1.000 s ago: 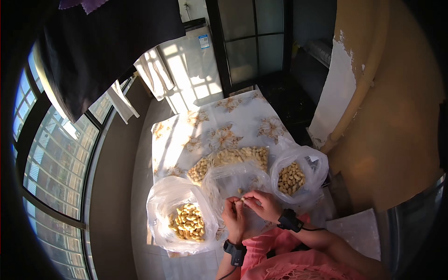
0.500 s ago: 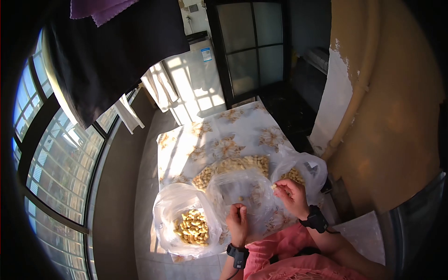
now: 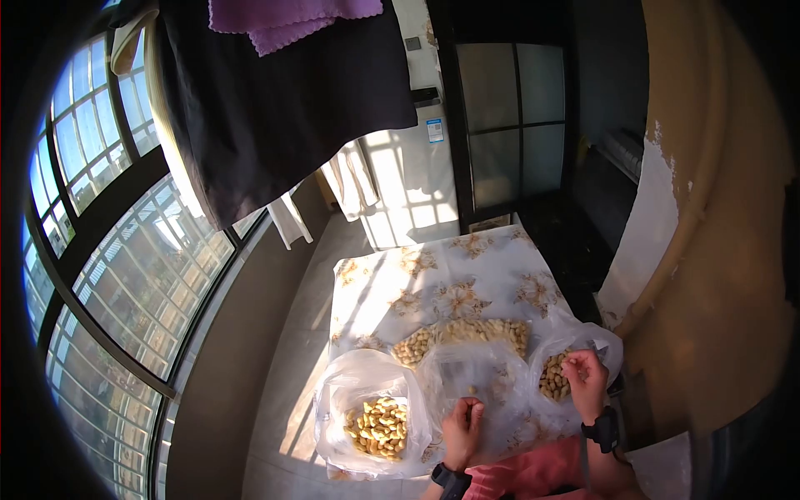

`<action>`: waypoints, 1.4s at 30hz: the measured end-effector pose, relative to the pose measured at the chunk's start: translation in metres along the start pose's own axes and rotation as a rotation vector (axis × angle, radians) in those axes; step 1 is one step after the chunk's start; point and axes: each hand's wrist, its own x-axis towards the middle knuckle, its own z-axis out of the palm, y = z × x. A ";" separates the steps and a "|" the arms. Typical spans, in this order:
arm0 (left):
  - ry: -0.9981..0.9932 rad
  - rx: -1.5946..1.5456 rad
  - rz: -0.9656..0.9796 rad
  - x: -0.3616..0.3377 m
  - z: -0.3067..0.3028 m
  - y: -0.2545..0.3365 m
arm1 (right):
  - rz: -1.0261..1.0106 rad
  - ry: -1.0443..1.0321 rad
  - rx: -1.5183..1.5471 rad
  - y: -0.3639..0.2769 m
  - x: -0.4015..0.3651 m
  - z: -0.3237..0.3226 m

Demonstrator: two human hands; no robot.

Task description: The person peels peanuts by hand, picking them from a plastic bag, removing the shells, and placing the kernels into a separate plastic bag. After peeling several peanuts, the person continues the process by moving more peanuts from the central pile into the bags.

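My left hand [image 3: 463,432] is closed, thumb against the fingers, low in front of the middle clear plastic bag [image 3: 442,367]. Whatever it pinches, if anything, is too small to make out. Inside that bag lies a small brownish piece [image 3: 472,389]. My right hand [image 3: 588,382] reaches into the mouth of the right plastic bag [image 3: 607,342], fingers bent together at the unshelled peanuts [image 3: 553,379] there. Its fingertips are partly hidden. To the left, an open white plastic bag [image 3: 333,400] holds a heap of sunlit peanuts [image 3: 379,429].
Behind the middle bag lies a long clear bag of peanuts [image 3: 483,332]. A floral cloth covers the table [image 3: 458,267]. Dark clothing [image 3: 283,108] hangs at upper left beside the barred window [image 3: 150,275]. A wall with a pipe [image 3: 667,267] stands to the right.
My right hand has moved from beside the middle bag into the right bag; the small pale piece in its fingers no longer shows. The left hand stays pinched. The whole view has shifted.
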 end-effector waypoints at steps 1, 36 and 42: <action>0.006 -0.011 0.012 0.000 0.001 -0.002 | 0.057 -0.037 0.139 -0.005 -0.003 0.009; 0.056 -0.026 -0.052 0.000 0.002 0.005 | 0.118 -0.458 0.176 -0.007 -0.055 0.103; 0.031 -0.003 0.010 0.001 0.003 0.001 | 0.132 -0.454 0.157 -0.008 -0.055 0.102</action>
